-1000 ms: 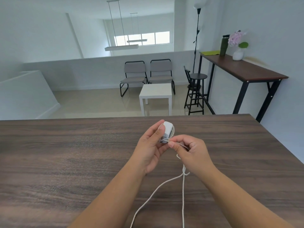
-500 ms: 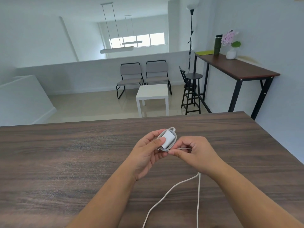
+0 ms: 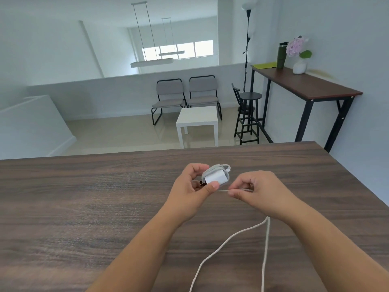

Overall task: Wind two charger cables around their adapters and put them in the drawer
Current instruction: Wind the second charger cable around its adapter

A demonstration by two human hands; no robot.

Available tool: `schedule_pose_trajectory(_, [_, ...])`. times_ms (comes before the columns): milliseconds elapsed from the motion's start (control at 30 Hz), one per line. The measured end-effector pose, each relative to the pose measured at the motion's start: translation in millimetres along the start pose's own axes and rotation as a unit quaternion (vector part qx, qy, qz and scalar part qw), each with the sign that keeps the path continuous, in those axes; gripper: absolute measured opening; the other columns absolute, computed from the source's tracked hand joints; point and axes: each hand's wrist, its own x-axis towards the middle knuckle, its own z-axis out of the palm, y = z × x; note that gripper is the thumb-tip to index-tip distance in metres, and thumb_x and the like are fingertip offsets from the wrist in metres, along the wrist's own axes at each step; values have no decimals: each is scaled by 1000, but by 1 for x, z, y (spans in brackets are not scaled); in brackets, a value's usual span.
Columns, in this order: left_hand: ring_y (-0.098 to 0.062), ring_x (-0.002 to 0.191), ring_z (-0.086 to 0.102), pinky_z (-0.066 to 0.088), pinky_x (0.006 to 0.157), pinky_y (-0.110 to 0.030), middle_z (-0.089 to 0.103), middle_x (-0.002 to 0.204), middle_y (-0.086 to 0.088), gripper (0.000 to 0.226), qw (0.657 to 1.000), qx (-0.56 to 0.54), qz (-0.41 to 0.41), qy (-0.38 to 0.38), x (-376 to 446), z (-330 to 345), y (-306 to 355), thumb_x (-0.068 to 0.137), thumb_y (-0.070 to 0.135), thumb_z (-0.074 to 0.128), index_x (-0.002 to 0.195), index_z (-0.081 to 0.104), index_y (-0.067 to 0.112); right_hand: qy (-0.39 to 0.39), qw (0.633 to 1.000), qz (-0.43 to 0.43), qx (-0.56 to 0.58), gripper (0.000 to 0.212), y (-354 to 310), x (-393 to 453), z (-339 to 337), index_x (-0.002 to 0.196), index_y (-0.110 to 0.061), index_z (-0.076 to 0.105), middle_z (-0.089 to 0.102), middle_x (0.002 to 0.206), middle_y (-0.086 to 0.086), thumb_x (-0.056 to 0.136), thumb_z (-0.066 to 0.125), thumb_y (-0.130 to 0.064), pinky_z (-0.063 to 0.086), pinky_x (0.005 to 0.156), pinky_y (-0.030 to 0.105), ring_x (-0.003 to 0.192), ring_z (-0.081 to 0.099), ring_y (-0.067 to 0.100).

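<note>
A white charger adapter (image 3: pixel 216 178) is held above the dark wooden table (image 3: pixel 84 207), gripped between the thumb and fingers of my left hand (image 3: pixel 189 194). Loops of white cable wrap around the adapter. My right hand (image 3: pixel 259 194) pinches the white cable (image 3: pixel 235 234) just right of the adapter, pulling a short stretch taut. The rest of the cable trails in two strands under my right wrist toward the table's near edge. No second charger and no drawer are in view.
Beyond the table's far edge lie a white side table (image 3: pixel 197 121), two grey chairs (image 3: pixel 185 98) and a black stool (image 3: pixel 248 114). A tall dark desk (image 3: pixel 305 87) with a bottle and a flower vase stands along the right wall.
My right hand has moved out to the right, away from the adapter, drawing the cable taut. More loops sit around the adapter, which has turned in my left hand.
</note>
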Motion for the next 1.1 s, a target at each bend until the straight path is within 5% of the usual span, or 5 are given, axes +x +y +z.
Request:
schedule_pose_trajectory(267, [-4,62,52,52,65,-22,68,77,16,39,992,118,22,-28,-6,-2,-4,74,22,85,106,71,37,-1,992,-41,-117,4,-15,-1,-44,78,-33,73,68,76,-16,76,76,-35,46,66,14,75,60,-5])
schedule_pose_trajectory(567, [-35,91,63,58,87,-41,67,117,5,40,986,80,46,-142,-9,-2,15,74,22,83,110,71,37,-3,986,-83,146,10,6,19,-26,81,-19,76,72,77,-8,72,79,-22,47,66,11,70,64,0])
schedule_pose_trajectory(667, [-23,88,66,57,83,-33,72,111,-2,40,989,3,39,-145,-10,-4,16,76,7,81,109,73,27,-5,954,-62,293,15,15,20,-12,83,-8,74,74,76,2,72,73,-18,52,66,17,72,68,9])
schedule_pose_trajectory(867, [-14,94,67,54,81,-26,74,108,-1,38,989,-109,56,-89,-6,3,10,72,13,80,106,74,26,-1,874,25,485,14,18,13,32,96,-10,73,66,83,20,87,62,-12,42,62,28,69,55,21])
schedule_pose_trajectory(1100, [-11,92,69,55,77,-23,75,105,4,38,978,-197,49,44,0,12,5,74,6,77,109,68,16,-12,833,132,537,25,8,0,65,114,-15,67,34,52,-1,95,52,-19,13,36,15,36,21,5])
